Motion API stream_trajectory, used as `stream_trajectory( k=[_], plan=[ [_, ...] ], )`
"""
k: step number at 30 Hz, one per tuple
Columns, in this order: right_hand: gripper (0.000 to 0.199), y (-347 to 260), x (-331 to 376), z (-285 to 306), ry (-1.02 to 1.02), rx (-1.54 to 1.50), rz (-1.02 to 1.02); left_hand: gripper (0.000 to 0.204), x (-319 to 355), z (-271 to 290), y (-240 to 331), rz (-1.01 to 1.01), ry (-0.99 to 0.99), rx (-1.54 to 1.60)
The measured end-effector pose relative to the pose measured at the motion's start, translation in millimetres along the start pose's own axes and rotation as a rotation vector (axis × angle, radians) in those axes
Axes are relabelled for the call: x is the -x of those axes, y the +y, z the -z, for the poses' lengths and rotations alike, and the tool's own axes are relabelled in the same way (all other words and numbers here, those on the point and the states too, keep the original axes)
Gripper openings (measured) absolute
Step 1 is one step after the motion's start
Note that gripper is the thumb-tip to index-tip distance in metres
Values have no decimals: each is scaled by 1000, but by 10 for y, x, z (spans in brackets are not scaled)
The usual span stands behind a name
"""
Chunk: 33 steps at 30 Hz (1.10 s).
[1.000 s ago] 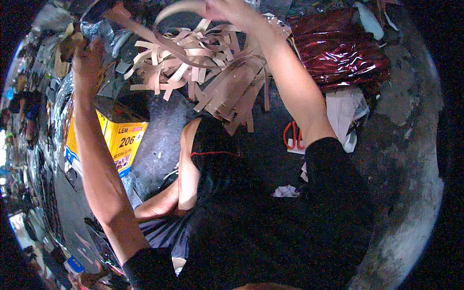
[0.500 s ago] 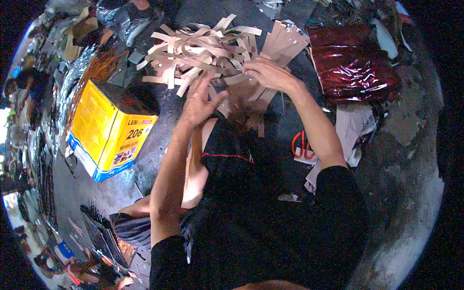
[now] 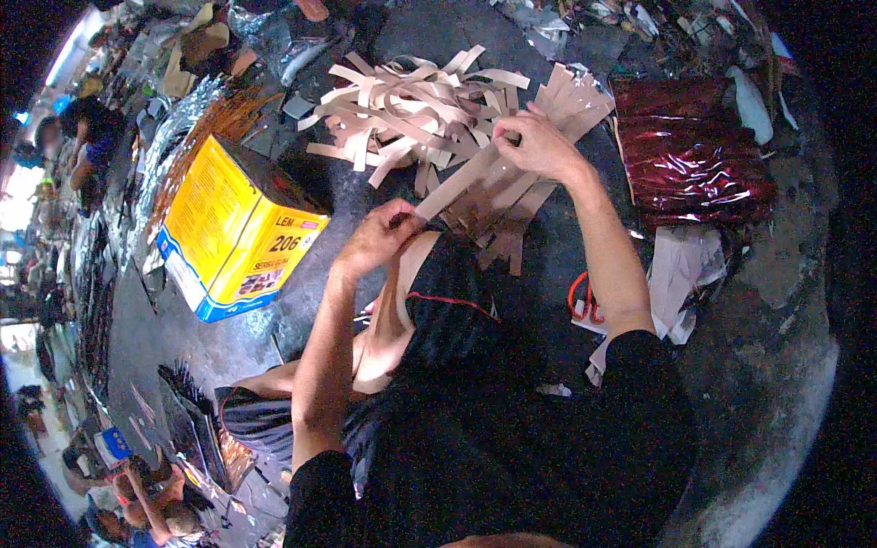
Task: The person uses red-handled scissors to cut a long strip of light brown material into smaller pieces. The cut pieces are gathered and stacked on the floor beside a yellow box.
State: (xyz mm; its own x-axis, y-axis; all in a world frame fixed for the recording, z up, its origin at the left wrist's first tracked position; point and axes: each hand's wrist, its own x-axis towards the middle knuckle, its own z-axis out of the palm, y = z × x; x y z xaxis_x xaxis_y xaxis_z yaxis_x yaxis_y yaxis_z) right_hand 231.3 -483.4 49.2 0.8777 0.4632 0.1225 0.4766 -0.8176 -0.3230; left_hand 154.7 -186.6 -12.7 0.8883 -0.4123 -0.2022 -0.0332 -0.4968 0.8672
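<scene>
A flat beige strip (image 3: 459, 185) runs slantwise between my two hands. My left hand (image 3: 376, 239) pinches its lower end, and my right hand (image 3: 539, 144) has thumb and fingers closed at its upper end. Beneath and beyond the strip lies a fan of longer flat beige strips (image 3: 577, 100), partly covered by my right hand. Just left of that, a loose heap of curled beige strips (image 3: 411, 110) is piled on the dark floor.
A square yellow and blue tin (image 3: 219, 224) stands at left. At right lies a shiny dark red wrapped bundle (image 3: 690, 160). Orange-handled scissors (image 3: 575, 297) rest by white sheets (image 3: 683, 274) near my right forearm. Several people (image 3: 151, 498) sit at far left.
My left hand has come nearer and closed on the strip's lower end. My right hand now holds the upper end, with the strip stretched between them. The view has shifted slightly.
</scene>
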Motion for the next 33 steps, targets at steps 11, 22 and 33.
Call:
stream_trajectory(
  k=[11, 22, 33],
  plan=[
    [20, -1064, 203, -592, 172, -729, -177, 16, -55, -311, 211, 20, 309, 822],
    [17, -1145, 319, -568, 166, -501, -179, 16, 125, -365, 491, -109, 533, 186],
    [19, 2137, 977, -593, 937, -1475, -628, 22, 2465, 1239, -1006, 293, 972, -407]
  ],
)
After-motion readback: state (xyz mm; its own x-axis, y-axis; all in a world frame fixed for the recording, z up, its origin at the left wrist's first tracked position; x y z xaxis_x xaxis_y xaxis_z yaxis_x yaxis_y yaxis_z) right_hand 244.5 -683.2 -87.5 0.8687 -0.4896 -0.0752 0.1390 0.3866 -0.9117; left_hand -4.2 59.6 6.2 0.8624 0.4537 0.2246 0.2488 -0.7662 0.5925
